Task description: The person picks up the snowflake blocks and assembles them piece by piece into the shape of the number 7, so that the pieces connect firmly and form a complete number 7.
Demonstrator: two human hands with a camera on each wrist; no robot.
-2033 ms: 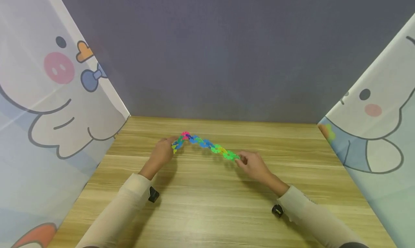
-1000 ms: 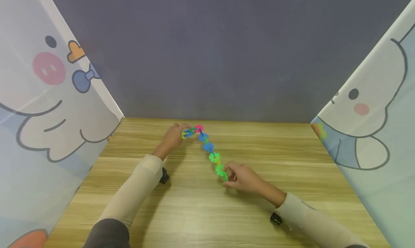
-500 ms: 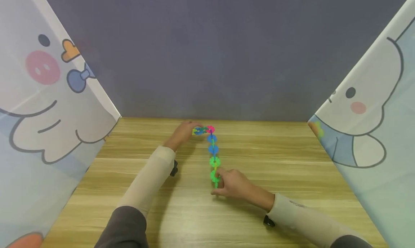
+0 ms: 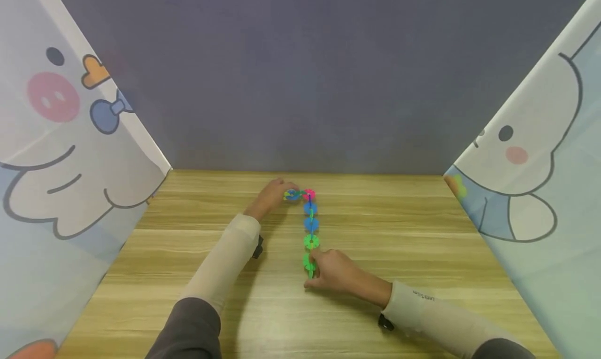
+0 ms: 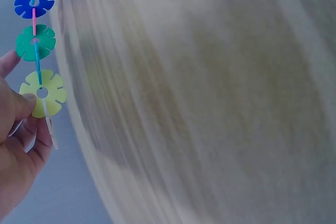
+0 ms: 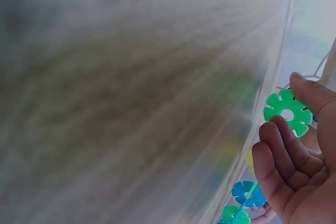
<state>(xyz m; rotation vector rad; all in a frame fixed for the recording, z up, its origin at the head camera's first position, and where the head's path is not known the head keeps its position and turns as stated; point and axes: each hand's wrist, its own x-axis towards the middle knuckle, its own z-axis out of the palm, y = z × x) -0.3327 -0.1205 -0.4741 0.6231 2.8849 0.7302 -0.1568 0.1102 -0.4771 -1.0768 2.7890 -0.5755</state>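
A chain of slotted plastic snowflake discs (image 4: 311,224), in green, blue, pink and yellow, bends in an L on the table. One leg runs toward the person; the short far leg turns left. At that far end my left hand (image 4: 274,196) pinches a yellow disc (image 5: 50,94) between thumb and fingers, as the left wrist view shows. My right hand (image 4: 335,270) is at the near end, thumb and fingers around a green disc (image 6: 287,113). The right fingers partly cover the lowest discs in the head view.
The wooden table (image 4: 399,218) ends at a dark grey back panel (image 4: 300,87). Cartoon-printed panels stand at the left (image 4: 70,140) and right (image 4: 530,166). Small black wrist cameras sit under both sleeves.
The chain has swung from a slanting line into an L with its long leg pointing at the person. My left hand moved right and away; my right hand came nearer and left.
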